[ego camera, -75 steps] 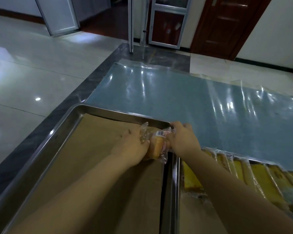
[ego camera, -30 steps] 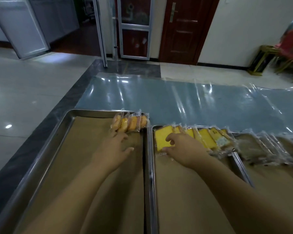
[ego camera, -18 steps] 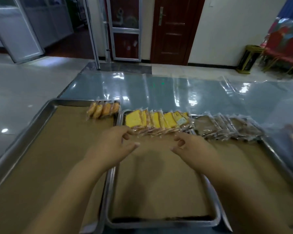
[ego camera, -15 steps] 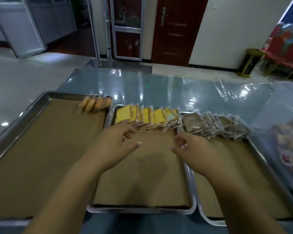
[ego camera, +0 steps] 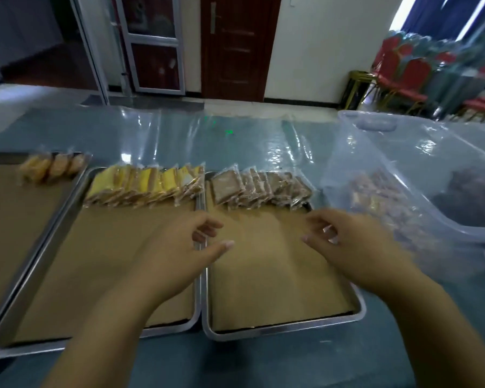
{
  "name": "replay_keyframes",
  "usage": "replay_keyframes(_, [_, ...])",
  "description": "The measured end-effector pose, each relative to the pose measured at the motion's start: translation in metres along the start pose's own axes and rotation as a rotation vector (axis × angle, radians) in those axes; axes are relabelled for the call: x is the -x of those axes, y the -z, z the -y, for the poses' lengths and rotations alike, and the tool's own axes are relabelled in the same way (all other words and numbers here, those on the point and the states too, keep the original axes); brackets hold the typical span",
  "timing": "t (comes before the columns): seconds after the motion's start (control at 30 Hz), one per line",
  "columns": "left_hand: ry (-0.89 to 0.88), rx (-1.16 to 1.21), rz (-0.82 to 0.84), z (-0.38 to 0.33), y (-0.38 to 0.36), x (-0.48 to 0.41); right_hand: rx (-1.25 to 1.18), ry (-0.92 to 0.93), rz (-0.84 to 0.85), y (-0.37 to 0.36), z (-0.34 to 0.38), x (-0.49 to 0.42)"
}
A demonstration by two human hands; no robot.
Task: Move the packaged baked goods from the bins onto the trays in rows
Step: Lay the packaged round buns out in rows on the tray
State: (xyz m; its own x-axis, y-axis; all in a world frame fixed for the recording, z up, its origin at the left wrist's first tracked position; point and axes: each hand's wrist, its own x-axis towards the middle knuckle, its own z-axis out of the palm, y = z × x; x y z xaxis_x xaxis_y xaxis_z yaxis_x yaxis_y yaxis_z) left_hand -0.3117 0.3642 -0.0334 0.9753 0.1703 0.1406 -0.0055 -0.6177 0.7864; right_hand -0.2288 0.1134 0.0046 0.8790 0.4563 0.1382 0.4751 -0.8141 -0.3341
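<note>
Head cam, and both hands are empty now. The left hand (ego camera: 177,256) hangs loose and released over the seam between the middle tray (ego camera: 165,330) and the right tray (ego camera: 277,330). The right hand (ego camera: 356,247) is relaxed too, fingers slightly bent, holding nothing, out over the right tray's edge. A couple of seconds back those same hands were tucking a pack into the far corner of the left tray (ego camera: 11,233), so that drop looks done and the person has swung right.

Further out, each tray has one row along its far end: the small orange buns (ego camera: 53,166) on the left, the yellow cake packs (ego camera: 146,186) in the middle, the brown packs (ego camera: 258,186) on the right. Most of the paper is bare, so I'd say it's early days.

Beyond the right hand sits the clear bin (ego camera: 403,152) with wrapped goods (ego camera: 381,203) still inside, so my guess is that's the next grab.
</note>
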Motion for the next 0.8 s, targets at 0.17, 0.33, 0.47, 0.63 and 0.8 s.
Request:
replay_keyframes(0.17, [-0.133, -0.037, 0.009, -0.047, -0.041, -0.047, 0.097, 0.062, -0.006, 0.056, -0.044, -0.018])
replay_keyframes(0.33, [-0.269, -0.089, 0.048, -0.097, -0.078, -0.106, 0.176, 0.079, -0.047, 0.104, -0.096, -0.043])
replay_keyframes(0.47, [-0.352, -0.117, 0.083, -0.137, -0.109, -0.149, 0.219, 0.045, -0.027, 0.127, -0.15, -0.06])
replay_keyframes(0.63, [-0.495, -0.215, 0.203, -0.19, -0.148, -0.183, 0.277, 0.004, 0.046, 0.142, -0.217, -0.07])
replay_keyframes(0.8, [-0.616, -0.425, 0.332, -0.234, -0.188, -0.208, 0.399, 0.009, 0.241, 0.147, -0.279, -0.083])
